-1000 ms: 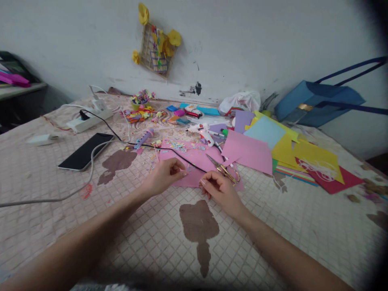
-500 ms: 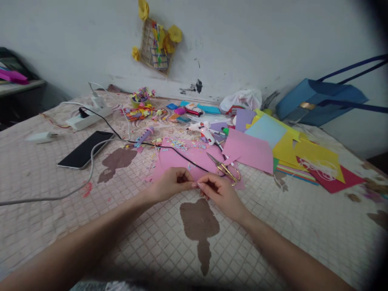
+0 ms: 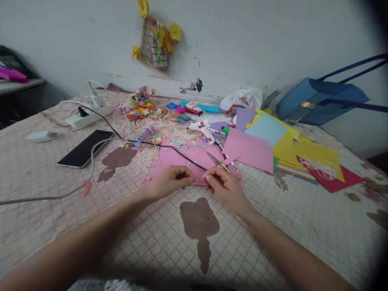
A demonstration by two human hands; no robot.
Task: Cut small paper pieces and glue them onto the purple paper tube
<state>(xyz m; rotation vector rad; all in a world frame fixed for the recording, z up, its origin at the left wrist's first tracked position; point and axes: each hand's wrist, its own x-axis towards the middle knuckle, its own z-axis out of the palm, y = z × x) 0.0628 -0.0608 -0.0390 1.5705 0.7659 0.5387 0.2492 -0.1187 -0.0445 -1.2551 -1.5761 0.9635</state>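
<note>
Over the near edge of a pink sheet [image 3: 162, 163], my left hand [image 3: 174, 180] is closed in a pinch, thumb against fingertips. My right hand [image 3: 224, 186] faces it, a small gap away, its thumb and fingers also pinched together. Anything between either set of fingertips is too small to make out. Gold-handled scissors [image 3: 226, 165] lie just beyond my right hand. A black cable [image 3: 184, 155] crosses the pink sheet and passes behind my right fingers. Small coloured paper scraps [image 3: 178, 143] are scattered on the sheet's far part.
A white glue gun [image 3: 206, 129] lies beyond the scissors. Coloured sheets [image 3: 251, 149] overlap on the right, near a blue bag [image 3: 315, 101]. To the left are a phone [image 3: 86, 149], a grey cable [image 3: 60, 199] and a power strip [image 3: 87, 117]. A flower-filled pot [image 3: 139, 101] stands at the back.
My hands were touching at the fingertips and have now drawn slightly apart, the right one moving a little to the right and up. The objects on the table have not moved.
</note>
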